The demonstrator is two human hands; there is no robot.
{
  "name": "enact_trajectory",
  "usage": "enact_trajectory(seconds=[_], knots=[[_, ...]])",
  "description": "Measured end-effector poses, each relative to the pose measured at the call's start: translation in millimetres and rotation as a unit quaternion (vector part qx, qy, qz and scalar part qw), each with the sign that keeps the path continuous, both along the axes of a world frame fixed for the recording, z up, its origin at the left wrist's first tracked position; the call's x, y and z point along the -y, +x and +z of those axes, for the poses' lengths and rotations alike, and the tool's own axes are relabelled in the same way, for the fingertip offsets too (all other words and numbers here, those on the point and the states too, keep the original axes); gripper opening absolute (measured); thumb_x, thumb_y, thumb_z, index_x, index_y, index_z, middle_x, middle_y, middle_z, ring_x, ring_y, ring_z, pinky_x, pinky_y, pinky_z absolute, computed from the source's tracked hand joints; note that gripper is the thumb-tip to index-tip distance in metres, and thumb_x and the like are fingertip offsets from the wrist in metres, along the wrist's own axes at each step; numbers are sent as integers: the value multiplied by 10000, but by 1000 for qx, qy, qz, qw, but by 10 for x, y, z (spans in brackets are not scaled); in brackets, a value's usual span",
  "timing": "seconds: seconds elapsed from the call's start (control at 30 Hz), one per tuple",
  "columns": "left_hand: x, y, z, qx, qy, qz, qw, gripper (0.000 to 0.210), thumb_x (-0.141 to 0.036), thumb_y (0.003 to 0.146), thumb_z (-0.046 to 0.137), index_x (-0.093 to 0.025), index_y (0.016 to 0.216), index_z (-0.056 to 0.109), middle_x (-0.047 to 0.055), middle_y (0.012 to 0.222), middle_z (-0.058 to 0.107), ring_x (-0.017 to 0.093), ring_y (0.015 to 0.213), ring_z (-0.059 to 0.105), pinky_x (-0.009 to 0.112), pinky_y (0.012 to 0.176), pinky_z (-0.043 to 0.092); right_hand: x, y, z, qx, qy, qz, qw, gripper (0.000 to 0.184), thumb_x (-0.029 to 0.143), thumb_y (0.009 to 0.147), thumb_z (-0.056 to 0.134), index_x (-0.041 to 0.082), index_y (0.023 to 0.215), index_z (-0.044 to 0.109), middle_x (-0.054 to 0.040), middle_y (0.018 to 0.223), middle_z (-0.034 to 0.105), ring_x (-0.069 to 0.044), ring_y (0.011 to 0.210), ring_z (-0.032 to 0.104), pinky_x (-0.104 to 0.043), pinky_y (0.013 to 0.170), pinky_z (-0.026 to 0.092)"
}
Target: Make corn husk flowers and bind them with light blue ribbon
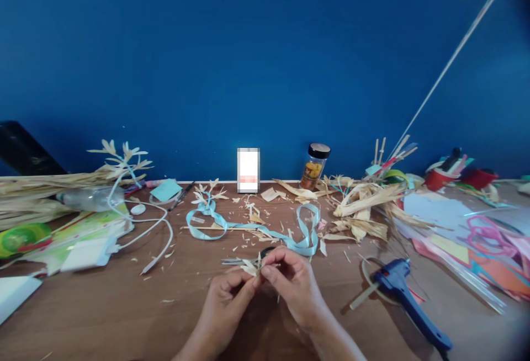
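Left hand (229,296): thumb and forefinger pinch the husk flower (250,267). Scissors (232,261): just beyond the grip. Husk flower: between both hands' fingertips, petals fanned leftward; long axis unclear. Right hand (295,283): equally near, fingertips pinching its right edge.

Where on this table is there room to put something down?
Widest: the near-left tabletop, between the left hand and the white object, with few scraps. A smaller patch lies between the right hand and the blue glue gun. Crowded: along the blue wall and around the papers at right.
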State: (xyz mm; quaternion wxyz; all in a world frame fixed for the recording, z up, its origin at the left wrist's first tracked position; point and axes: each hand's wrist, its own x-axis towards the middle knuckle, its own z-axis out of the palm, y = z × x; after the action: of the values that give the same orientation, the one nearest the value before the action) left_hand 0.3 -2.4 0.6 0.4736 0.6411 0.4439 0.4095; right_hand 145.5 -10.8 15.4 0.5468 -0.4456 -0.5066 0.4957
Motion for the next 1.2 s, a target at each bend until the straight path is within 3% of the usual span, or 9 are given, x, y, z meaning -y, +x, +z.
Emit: enact_trajectory(seconds=[0.17,0.37,0.47,0.57,0.67,0.8,1.03,1.2], knots=[[1,1,-7,6,-14,-4,1000,272,-325,759,551,-142,565,604,0,558,497,118,563,438,203,541,362,12,9,72,107,69,-13,992,74,128,750,568,177,707,602,0,744,551,-129,712,521,-234,641,395],[12,0,-52,28,-39,5,999,263,-317,764,550,-143,571,590,-9,534,487,108,537,414,197,517,341,28,-1,83,126,75,-4,989,96,131,763,556,177,684,584,0,739,533,-134,728,513,-237,663,386],[10,1,-22,34,-18,-1,999,263,-308,768,547,-146,566,592,-2,555,508,115,561,429,200,538,350,21,-10,34,57,41,-9,998,61,224,788,556,184,771,597,-4,730,547,-131,684,508,-235,623,390],[5,4,30,44,0,-19,999,209,-280,776,542,-157,642,645,21,653,585,136,631,484,212,597,380,9,-17,-31,-44,-18,-45,998,202,354,840,479,188,874,589,-6,715,550,-112,615,482,-225,572,382],[-3,3,54,51,9,-28,998,184,-258,791,524,-178,724,677,31,721,626,152,679,525,223,628,398,1,-21,-73,-101,-62,-51,992,319,428,862,406,173,860,598,-22,738,555,-116,633,488,-222,557,367],[-20,-11,38,14,72,-52,996,181,-224,808,503,-203,787,681,29,741,635,162,730,551,252,695,401,-3,-22,-58,-108,-69,26,991,303,412,832,483,147,733,592,2,644,521,-97,587,448,-208,534,330],[-8,-36,75,-57,243,-86,965,179,-128,801,496,-196,680,609,6,644,584,133,642,500,253,671,366,-22,17,-62,-153,-76,67,983,261,342,749,623,142,629,505,48,548,447,-63,506,356,-190,495,286],[-1,-41,102,-76,249,-91,961,170,-134,806,485,-194,696,601,24,664,595,146,658,506,256,652,374,-26,19,-58,-160,-100,57,980,279,372,747,617,142,632,511,47,534,444,-64,486,361,-190,478,285]])
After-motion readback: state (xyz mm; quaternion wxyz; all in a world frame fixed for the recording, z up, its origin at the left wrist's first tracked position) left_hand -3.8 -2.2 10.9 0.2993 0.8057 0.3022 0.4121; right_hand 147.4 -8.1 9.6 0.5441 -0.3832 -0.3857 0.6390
